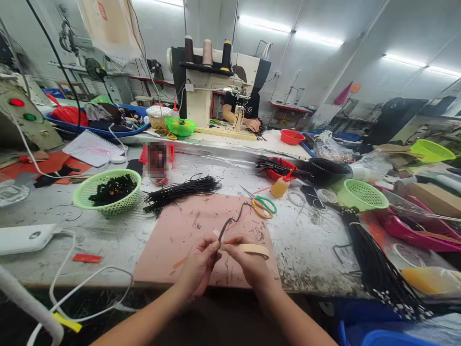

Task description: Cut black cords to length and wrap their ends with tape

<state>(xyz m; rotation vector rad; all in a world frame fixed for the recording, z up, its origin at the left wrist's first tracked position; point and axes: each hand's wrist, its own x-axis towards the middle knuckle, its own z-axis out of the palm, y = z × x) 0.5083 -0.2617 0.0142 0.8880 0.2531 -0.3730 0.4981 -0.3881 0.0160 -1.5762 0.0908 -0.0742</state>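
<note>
Both hands (left hand (200, 265), right hand (248, 262)) pinch a black cord (230, 222), its lower end hidden.

Left hand (199, 266) and right hand (248, 262) pinch a black cord (225, 227).

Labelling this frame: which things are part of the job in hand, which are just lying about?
In use:
left hand
right hand
black cord
tan strip
pink mat

Lying about:
scissors
cord bundle
green basket
glue bottle
white box
</note>
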